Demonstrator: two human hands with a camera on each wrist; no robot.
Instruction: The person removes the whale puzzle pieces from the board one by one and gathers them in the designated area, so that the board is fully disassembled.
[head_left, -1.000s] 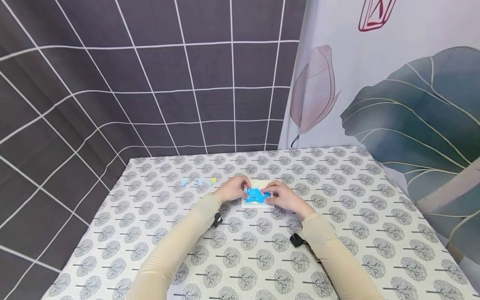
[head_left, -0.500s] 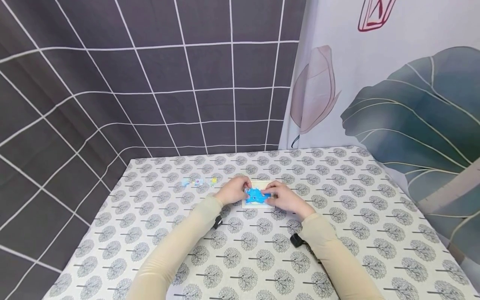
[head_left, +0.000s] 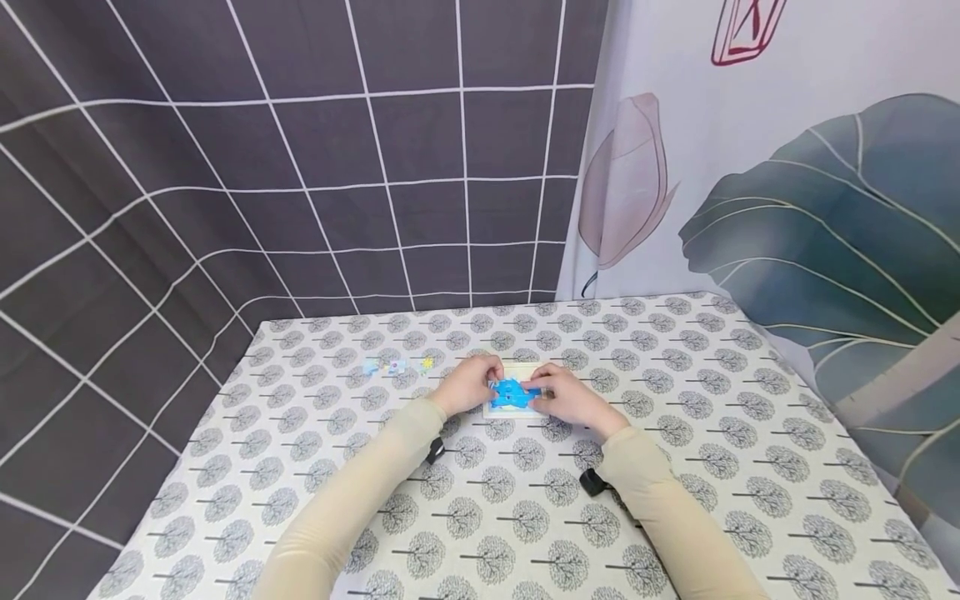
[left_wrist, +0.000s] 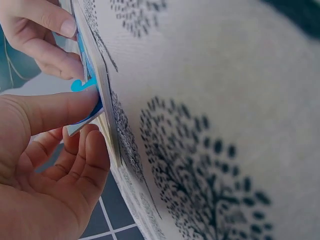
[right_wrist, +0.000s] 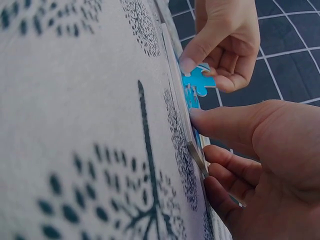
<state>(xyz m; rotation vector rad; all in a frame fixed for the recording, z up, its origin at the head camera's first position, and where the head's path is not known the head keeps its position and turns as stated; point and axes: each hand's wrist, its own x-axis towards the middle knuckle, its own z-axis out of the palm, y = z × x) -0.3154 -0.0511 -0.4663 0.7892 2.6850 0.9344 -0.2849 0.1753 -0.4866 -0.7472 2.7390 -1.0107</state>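
Both hands work over a small pale puzzle tray (head_left: 489,413) on the table. Between them lies a blue picture made of jigsaw pieces (head_left: 512,394). My left hand (head_left: 468,382) is at the tray's left side, pinching a blue jigsaw piece (right_wrist: 201,81) between thumb and fingers; the piece tilts up off the tray. From the right side, my right hand (head_left: 567,395) pinches another jigsaw piece (right_wrist: 197,157), its edge raised between the thumb and curled fingers. The right thumb (right_wrist: 215,120) rests on the blue surface. Fingers hide parts of both pieces.
Left of the tray lie several loose pieces: a yellow sun piece (head_left: 427,363) and light blue pieces (head_left: 396,367). A tree-print cloth (head_left: 480,517) covers the table. Behind it hangs a dark grid curtain (head_left: 420,208), with a floral curtain (head_left: 637,183) at right.
Both hands keep their places at the tray's sides. The blue pieces between them shift very slightly.
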